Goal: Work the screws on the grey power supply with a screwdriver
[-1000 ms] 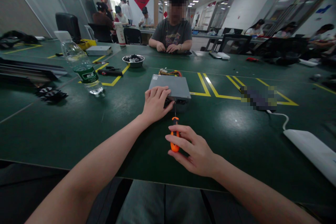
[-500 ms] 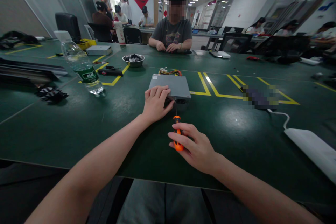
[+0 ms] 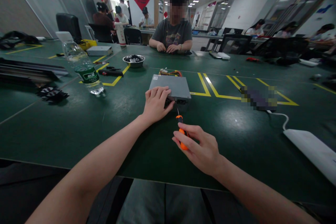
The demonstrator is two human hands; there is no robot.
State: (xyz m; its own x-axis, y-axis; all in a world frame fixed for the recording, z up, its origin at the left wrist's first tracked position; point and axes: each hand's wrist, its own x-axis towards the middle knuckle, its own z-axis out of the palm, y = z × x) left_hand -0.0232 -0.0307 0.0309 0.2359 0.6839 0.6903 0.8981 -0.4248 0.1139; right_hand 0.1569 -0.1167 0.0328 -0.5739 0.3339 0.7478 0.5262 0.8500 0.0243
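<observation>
Right hand (image 3: 202, 148), fingers gripping screwdriver (image 3: 180, 119), 6 o'clock of power supply (image 3: 179, 85).
Left hand (image 3: 156, 101), fingers open, hides 7 o'clock corner; tip unclear.

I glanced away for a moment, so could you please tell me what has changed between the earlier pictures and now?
The handle of the orange-and-black screwdriver has swung to the right, and the right hand holding it has shifted right too. Nothing was taken up or let go. The left hand still rests on the power supply unit, which stays in place.
</observation>
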